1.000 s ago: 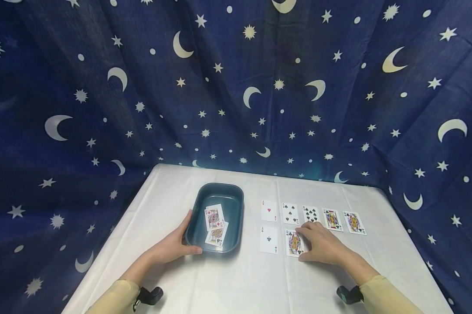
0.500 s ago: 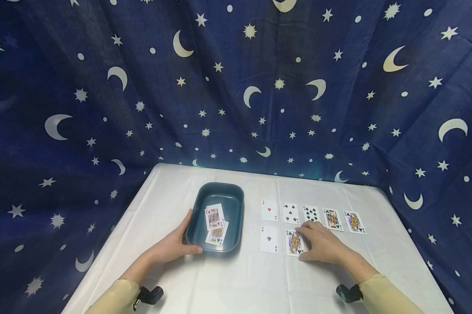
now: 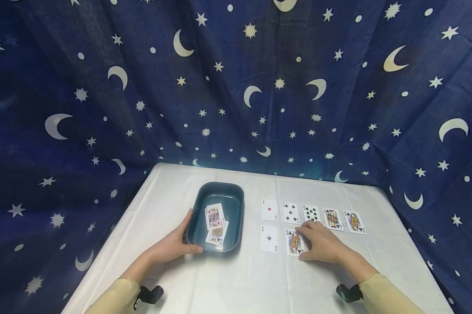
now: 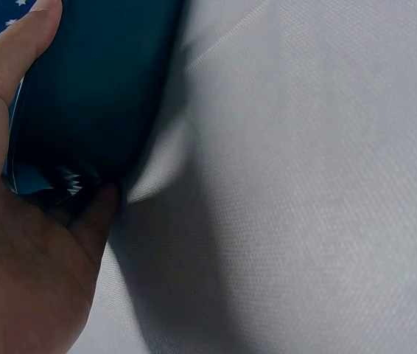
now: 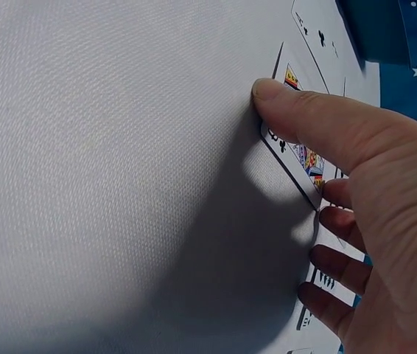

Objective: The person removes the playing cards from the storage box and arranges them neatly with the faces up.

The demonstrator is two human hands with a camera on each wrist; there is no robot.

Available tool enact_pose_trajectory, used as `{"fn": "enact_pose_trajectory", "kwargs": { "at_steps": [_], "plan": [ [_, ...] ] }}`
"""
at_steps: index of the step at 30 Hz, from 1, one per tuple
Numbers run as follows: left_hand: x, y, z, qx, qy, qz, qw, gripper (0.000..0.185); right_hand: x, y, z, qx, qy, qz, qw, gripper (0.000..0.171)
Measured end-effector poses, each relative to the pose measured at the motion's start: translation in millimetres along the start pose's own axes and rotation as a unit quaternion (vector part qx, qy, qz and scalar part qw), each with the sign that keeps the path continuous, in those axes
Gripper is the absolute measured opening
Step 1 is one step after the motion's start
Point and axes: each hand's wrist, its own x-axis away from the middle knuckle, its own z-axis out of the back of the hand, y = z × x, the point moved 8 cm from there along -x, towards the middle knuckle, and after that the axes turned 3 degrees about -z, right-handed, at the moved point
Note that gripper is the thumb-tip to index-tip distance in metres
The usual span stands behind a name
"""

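Head view. Left hand [image 3: 172, 247] cupped round the near left corner of a dark teal tray [image 3: 236, 196], thumb along the near wall, fingers up the left wall; two face cards [image 3: 215, 224] overlapping inside the tray. Right hand [image 3: 323, 245] laid palm down on the white counter [image 3: 228, 283], fingers relaxed, thumb and fingertips at the right edge of a king of clubs [image 3: 294, 242] in the near row. Card lying just left of the hand, long axis running away from the person; ace of clubs [image 3: 269, 239] beside it, a far row of five cards [image 3: 310, 214] beyond. Right hand much the nearer to the king.

Left wrist view. Left hand [image 4: 24, 243] gripping the tray [image 4: 98, 81], thumb pressed against the outer wall, wall touching the counter [image 4: 304, 184].

Right wrist view. Right hand [image 5: 385, 214] with thumb tip on the king's [image 5: 300, 151] near edge, fingers spread at its far side; card flat, not lifted.
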Motion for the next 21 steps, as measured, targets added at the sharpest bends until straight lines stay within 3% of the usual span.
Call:
{"fn": "enact_pose_trajectory", "kwargs": {
  "at_steps": [21],
  "plan": [
    [1.3, -0.5, 0.3, -0.001, 0.002, 0.000, 1.0000, 0.130, -0.1, -2.8, 1.3, 0.000, 0.003, -0.001, 1.000, 0.085]
  ]
}}
